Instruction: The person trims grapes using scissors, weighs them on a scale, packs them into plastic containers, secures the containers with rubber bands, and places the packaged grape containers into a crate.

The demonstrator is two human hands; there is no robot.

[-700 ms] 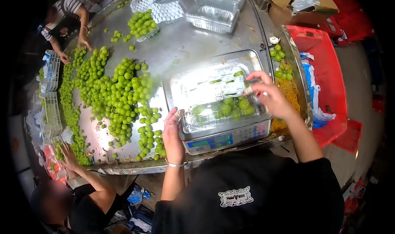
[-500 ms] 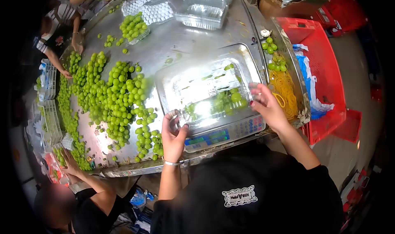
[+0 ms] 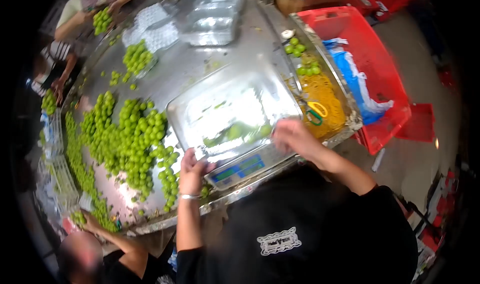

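Note:
A clear plastic box (image 3: 220,140) with green grapes inside lies on the metal pan of a digital scale (image 3: 239,171). Glare hides much of its lid. At the box's near left corner, my left hand (image 3: 192,170) has its thumb and fingers closed on the edge. My right hand (image 3: 296,138) is at the near right corner, fingers bent together against the box and smeared by motion. Left of the scale lies a big heap of green grape bunches (image 3: 132,139).
Stacked clear boxes (image 3: 212,24) and white padded liners (image 3: 150,28) stand at the back. Yellow-handled scissors (image 3: 317,109) lie on yellow rubber bands (image 3: 327,94) at the right, beside a red crate (image 3: 385,69). Other people's hands (image 3: 90,223) are along the left side.
My right hand has come in from beside the box to its near right corner, fingers drawn together. My left hand stays at the left corner. The whole view has turned and shifted.

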